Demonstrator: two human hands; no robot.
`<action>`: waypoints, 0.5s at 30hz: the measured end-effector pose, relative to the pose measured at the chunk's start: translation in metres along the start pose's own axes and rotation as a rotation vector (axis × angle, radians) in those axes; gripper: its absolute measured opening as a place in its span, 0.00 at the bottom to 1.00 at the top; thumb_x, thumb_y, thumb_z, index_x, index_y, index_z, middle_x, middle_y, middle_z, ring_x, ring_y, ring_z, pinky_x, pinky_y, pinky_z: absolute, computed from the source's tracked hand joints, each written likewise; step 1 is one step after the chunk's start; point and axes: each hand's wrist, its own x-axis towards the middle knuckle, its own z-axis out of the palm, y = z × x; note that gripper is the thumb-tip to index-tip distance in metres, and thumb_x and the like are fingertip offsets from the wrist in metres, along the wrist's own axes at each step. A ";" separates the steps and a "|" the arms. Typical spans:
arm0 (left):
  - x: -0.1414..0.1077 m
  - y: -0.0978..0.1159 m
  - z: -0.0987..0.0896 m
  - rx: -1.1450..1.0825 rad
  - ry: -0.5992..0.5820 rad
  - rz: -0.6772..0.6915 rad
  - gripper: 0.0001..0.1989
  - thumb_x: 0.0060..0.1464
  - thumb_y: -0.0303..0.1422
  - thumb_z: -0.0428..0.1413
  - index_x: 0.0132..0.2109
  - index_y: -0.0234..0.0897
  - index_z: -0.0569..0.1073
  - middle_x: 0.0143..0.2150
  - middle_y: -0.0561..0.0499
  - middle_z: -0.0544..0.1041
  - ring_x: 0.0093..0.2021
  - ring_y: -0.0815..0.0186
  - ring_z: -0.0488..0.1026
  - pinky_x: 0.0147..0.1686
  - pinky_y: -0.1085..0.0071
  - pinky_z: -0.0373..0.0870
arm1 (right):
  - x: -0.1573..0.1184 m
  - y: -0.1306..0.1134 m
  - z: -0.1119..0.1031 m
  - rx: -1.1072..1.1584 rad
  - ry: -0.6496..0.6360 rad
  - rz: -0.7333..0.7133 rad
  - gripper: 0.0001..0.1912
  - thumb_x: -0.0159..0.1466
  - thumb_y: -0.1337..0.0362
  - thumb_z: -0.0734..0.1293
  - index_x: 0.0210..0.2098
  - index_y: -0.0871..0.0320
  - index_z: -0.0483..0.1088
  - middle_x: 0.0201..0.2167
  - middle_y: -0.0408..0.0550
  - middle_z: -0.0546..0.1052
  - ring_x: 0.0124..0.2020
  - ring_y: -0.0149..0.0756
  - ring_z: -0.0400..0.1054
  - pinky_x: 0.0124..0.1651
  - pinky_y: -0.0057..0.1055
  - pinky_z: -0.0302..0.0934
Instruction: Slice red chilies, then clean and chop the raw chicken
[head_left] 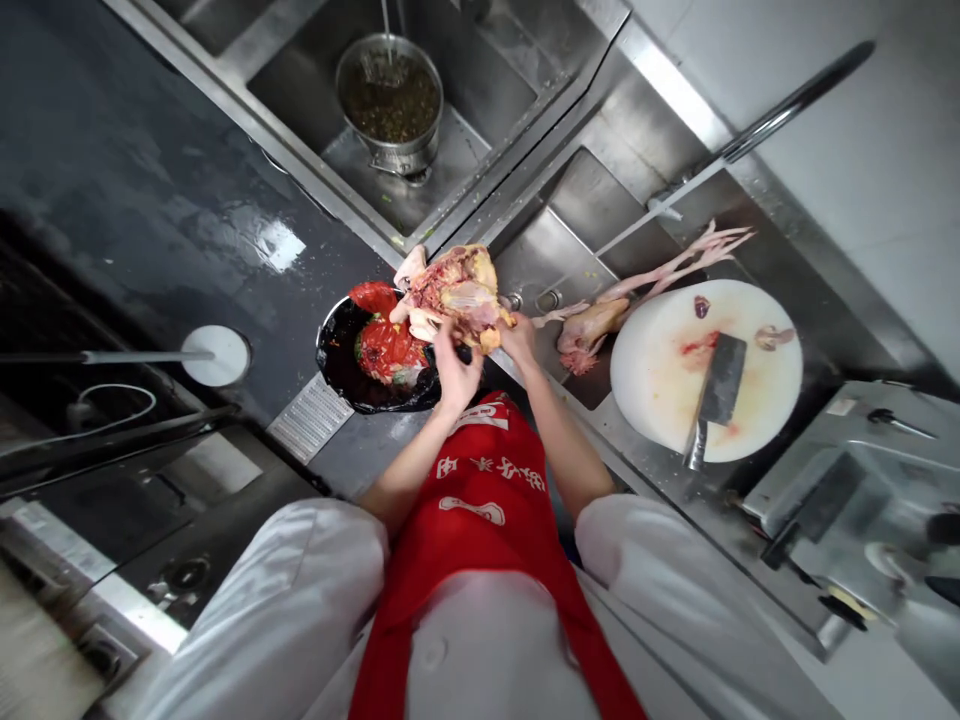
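Observation:
A plucked chicken (457, 285), split with its reddish inside showing, is held between my two hands above the rim of a black-lined bin and the sink edge. My right hand (517, 340) is closed on the chicken's right end, by yellow fat. At its near side my left hand (456, 370) has bent fingers pressed against the flesh; the fingertips are partly hidden. Under the chicken, the bin (341, 375) contains red and green scraps (388, 350). Another whole chicken (592, 330), feet stretched out, lies in the steel sink to the right.
A cleaver (724, 380) rests on a round white chopping board (645, 370) with small organ pieces. Water runs into a metal pot (405, 155) in the far sink. A steel slicer-like machine (862, 500) stands at right. A tap (795, 105) reaches over the right sink.

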 end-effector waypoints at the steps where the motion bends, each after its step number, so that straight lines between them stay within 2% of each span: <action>1: 0.002 0.007 0.000 0.094 -0.117 0.099 0.36 0.51 0.29 0.64 0.66 0.39 0.64 0.63 0.37 0.71 0.66 0.51 0.67 0.67 0.54 0.62 | 0.000 -0.005 -0.002 -0.025 -0.033 -0.027 0.08 0.63 0.59 0.65 0.30 0.57 0.72 0.27 0.43 0.75 0.30 0.35 0.68 0.40 0.31 0.64; 2: 0.008 0.014 0.004 0.186 -0.232 0.169 0.37 0.48 0.27 0.65 0.65 0.38 0.66 0.63 0.35 0.72 0.67 0.48 0.66 0.69 0.51 0.59 | -0.002 -0.009 -0.003 -0.041 -0.061 -0.051 0.09 0.63 0.60 0.65 0.29 0.57 0.71 0.26 0.43 0.74 0.29 0.34 0.67 0.40 0.31 0.64; 4: 0.024 0.022 0.018 0.323 -0.391 0.197 0.33 0.48 0.24 0.63 0.62 0.34 0.70 0.58 0.33 0.76 0.65 0.44 0.68 0.69 0.47 0.58 | -0.005 -0.015 -0.005 -0.046 -0.098 -0.078 0.11 0.64 0.62 0.64 0.26 0.58 0.70 0.22 0.42 0.72 0.27 0.33 0.65 0.39 0.31 0.63; 6: 0.040 0.021 0.032 0.364 -0.433 0.119 0.25 0.51 0.23 0.59 0.58 0.32 0.73 0.51 0.32 0.79 0.59 0.45 0.75 0.64 0.48 0.64 | -0.009 -0.020 -0.011 -0.024 -0.159 -0.097 0.12 0.64 0.63 0.64 0.25 0.58 0.70 0.22 0.43 0.73 0.27 0.33 0.65 0.38 0.31 0.64; 8: 0.051 0.013 0.041 0.337 -0.405 0.059 0.20 0.54 0.23 0.56 0.55 0.32 0.75 0.46 0.34 0.81 0.51 0.48 0.79 0.58 0.52 0.70 | -0.011 -0.022 -0.028 -0.004 -0.206 -0.140 0.09 0.63 0.63 0.65 0.29 0.59 0.75 0.27 0.46 0.78 0.30 0.36 0.69 0.40 0.33 0.65; 10: 0.055 0.003 0.041 0.307 -0.338 0.057 0.18 0.56 0.24 0.53 0.53 0.31 0.76 0.46 0.35 0.82 0.48 0.50 0.80 0.55 0.55 0.73 | -0.012 -0.015 -0.062 -0.024 -0.147 -0.178 0.10 0.62 0.62 0.66 0.39 0.59 0.78 0.36 0.51 0.81 0.36 0.40 0.73 0.46 0.36 0.67; 11: 0.056 0.000 0.039 0.307 -0.310 0.068 0.18 0.56 0.24 0.52 0.53 0.31 0.76 0.46 0.36 0.82 0.47 0.52 0.80 0.54 0.56 0.73 | -0.014 -0.007 -0.086 -0.058 -0.066 -0.179 0.13 0.62 0.62 0.66 0.43 0.59 0.78 0.40 0.53 0.82 0.40 0.42 0.74 0.49 0.38 0.67; 13: 0.058 0.000 0.033 0.348 -0.284 0.081 0.19 0.56 0.24 0.50 0.53 0.29 0.76 0.46 0.36 0.82 0.46 0.53 0.80 0.53 0.59 0.73 | -0.024 0.021 -0.143 -0.179 0.113 -0.131 0.18 0.63 0.61 0.64 0.49 0.59 0.77 0.45 0.58 0.81 0.45 0.47 0.74 0.53 0.42 0.67; 15: 0.060 0.007 0.027 0.430 -0.304 0.074 0.17 0.56 0.25 0.51 0.51 0.29 0.76 0.43 0.35 0.82 0.44 0.53 0.81 0.50 0.62 0.73 | -0.047 0.063 -0.203 -0.343 0.290 -0.021 0.20 0.63 0.61 0.62 0.51 0.62 0.75 0.50 0.63 0.79 0.51 0.52 0.72 0.56 0.48 0.65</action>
